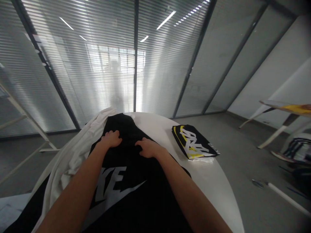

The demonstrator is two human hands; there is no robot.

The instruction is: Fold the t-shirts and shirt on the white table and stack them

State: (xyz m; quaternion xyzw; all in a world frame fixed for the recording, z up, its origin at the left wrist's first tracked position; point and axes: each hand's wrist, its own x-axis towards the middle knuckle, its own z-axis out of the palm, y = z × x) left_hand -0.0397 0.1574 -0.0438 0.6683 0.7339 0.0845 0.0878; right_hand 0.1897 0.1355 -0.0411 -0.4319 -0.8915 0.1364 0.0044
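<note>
A black garment with grey "KE" lettering and a swoosh (pixel 119 191) is spread over a round white table, its narrower end toward the far side. My left hand (pixel 111 139) rests on the upper left part of the black garment, fingers bent a little over the cloth. To its right, my right hand (pixel 148 148) lies on the same cloth, its index finger and thumb apart. Neither hand visibly lifts the fabric. White crumpled cloth (pixel 75 155) lies along the left side of the black garment, partly hidden by my left forearm.
A folded black garment with yellow and white print (pixel 195 142) sits on the right of the white table (pixel 155 121). Glass partitions with blinds (pixel 160 64) stand behind. A ladder-like frame (pixel 26 116) is at left, another table (pixel 286 108) at right.
</note>
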